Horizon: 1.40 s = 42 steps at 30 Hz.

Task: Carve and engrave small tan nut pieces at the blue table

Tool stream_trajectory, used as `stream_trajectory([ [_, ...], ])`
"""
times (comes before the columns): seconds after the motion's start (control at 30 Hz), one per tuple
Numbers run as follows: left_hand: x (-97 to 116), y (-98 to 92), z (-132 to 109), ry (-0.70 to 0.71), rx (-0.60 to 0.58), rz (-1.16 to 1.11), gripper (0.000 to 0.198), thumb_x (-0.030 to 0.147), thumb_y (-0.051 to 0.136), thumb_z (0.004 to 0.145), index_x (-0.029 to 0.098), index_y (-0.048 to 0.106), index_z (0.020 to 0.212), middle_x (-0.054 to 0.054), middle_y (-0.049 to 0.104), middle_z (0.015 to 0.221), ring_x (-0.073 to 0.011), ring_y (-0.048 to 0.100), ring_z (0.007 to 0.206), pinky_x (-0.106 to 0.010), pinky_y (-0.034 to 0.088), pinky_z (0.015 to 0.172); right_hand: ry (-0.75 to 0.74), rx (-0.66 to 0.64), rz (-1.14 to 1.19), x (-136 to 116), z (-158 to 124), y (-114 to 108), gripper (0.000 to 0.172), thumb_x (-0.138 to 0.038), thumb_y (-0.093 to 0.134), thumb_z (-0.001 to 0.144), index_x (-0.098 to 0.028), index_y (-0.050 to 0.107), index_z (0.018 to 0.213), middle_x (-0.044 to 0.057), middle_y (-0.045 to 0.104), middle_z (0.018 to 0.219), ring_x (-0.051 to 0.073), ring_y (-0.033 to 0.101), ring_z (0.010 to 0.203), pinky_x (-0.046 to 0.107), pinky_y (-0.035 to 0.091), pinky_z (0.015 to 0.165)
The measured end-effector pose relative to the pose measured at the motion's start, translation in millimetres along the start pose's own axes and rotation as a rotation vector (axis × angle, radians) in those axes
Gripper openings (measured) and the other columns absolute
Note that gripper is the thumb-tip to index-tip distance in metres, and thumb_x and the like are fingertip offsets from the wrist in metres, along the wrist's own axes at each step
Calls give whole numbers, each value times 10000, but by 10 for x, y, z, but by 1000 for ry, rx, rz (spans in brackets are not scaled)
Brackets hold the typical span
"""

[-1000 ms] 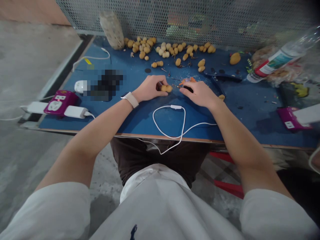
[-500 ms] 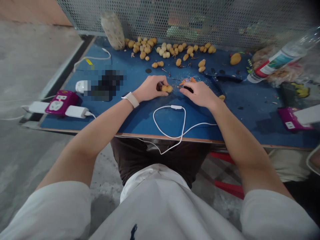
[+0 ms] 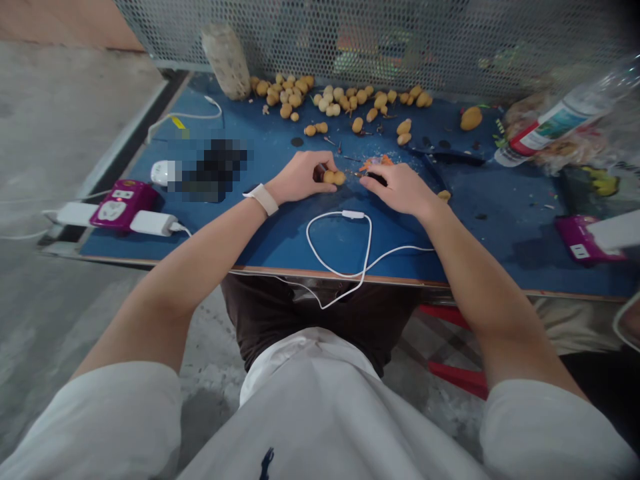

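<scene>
From the head view, almost nothing has changed over the last second: both our hands keep their places, so the work appears to be at a steady hold. Our left hand [image 3: 303, 177] is half curled, a pair of yellow-brown fruits [image 3: 334, 178] between thumb and fingers above the desk [image 3: 280, 233]; how firmly, we cannot tell. Our right hand [image 3: 400, 187] arches palm down beside orange scraps [image 3: 377, 162]; its grip is hidden. More fruit [image 3: 293, 97] lines the back, and a looped white cord [image 3: 353, 215] lies close in front, perhaps a snag.
</scene>
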<state>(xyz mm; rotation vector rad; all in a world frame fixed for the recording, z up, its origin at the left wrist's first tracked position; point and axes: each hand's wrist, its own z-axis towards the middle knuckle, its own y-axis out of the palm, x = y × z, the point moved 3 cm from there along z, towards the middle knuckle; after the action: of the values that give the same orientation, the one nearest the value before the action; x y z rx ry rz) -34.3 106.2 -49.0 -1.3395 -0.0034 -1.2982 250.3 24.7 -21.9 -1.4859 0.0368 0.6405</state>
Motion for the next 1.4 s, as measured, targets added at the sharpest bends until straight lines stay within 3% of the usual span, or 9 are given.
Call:
stream_trajectory([
  [1.0, 68, -19, -7, -30, -4, -13, 437, 452, 1112, 884, 230, 830, 1134, -32, 825, 995, -234, 798, 943, -392, 656, 938, 3, -5, 10, -55, -14, -37, 795, -884, 502, 1256, -263, 928, 1512, 191, 956, 1213, 514, 860, 1236, 604, 617, 1078],
  [1.27, 7, 0, 6, -30, -9, -16, 404, 407, 1098, 879, 226, 830, 1121, -26, 824, 982, -232, 792, 934, -395, 655, 942, 21, -3, -4, -34, -4, -17, 769, -839, 529, 1268, -234, 918, 1538, 220, 953, 1338, 522, 858, 1305, 621, 608, 1133],
  [1.4, -25, 7, 8, -44, -13, -11, 411, 384, 1103, 875, 224, 824, 1131, -28, 808, 999, -228, 786, 928, -399, 656, 951, 5, 7, 12, -31, 1, -16, 775, -866, 537, 1257, -239, 923, 1502, 202, 957, 1233, 512, 859, 1291, 598, 613, 1113],
])
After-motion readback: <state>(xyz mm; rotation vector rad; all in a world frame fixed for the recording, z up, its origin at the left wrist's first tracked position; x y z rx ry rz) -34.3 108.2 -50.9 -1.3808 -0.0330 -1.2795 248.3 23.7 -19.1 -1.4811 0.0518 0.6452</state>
